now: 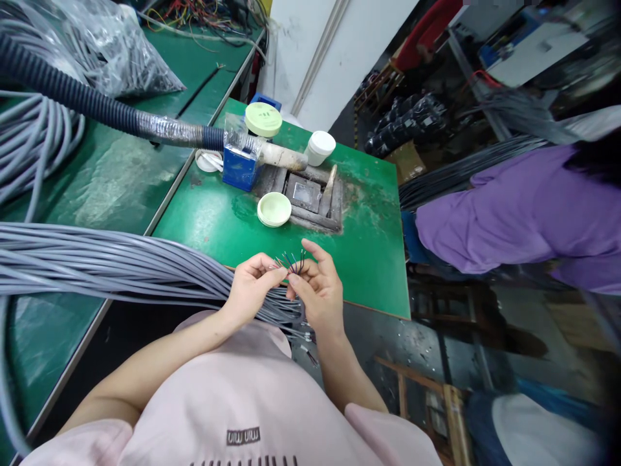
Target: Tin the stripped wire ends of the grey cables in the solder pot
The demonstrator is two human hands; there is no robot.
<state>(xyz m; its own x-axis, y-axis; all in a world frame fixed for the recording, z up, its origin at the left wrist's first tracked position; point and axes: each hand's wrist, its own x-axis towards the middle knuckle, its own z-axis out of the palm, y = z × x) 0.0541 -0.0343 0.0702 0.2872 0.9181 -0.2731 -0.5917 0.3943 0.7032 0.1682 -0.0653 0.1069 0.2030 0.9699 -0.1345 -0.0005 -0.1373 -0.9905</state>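
My left hand and my right hand meet at the near edge of a small green table. Between their fingertips they pinch the stripped end of a grey cable, whose thin coloured wires fan upward. A thick bundle of grey cables runs in from the left, passing under my left hand and ending by my lap. Just beyond my hands on the table lies a pale green lid beside a metal solder pot.
A black corrugated hose reaches over a blue box toward the pot. A green-lidded jar and a white jar stand behind. Bagged cables lie on the left bench. A person in purple is at the right.
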